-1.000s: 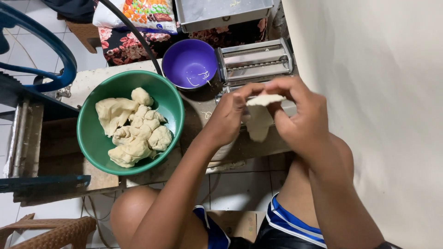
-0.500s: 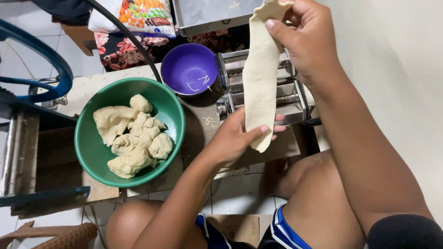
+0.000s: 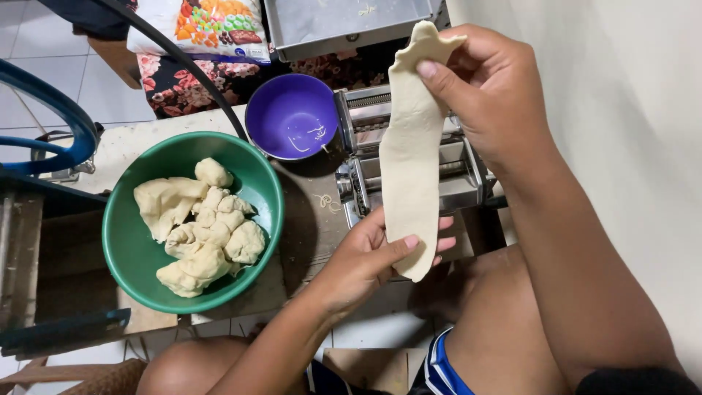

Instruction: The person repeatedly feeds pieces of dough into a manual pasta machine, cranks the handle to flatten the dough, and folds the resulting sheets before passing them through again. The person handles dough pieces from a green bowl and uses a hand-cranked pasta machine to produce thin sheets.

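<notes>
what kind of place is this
Probably a home kitchen corner set up for making pasta: a metal pasta roller on a worn table, a green bowl of dough lumps, and a tiled floor.

Dough strip (image 3: 409, 157) now stretched long, right hand (image 3: 490, 95) raised high, left hand (image 3: 369, 260) lowered to its bottom end

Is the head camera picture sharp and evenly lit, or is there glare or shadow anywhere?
Head view: sharp, soft even light; the dough strip and both hands, left hand, right hand, are crisp; a faint sheen in the purple bowl; a dim shadow beside the green bowl.
</notes>
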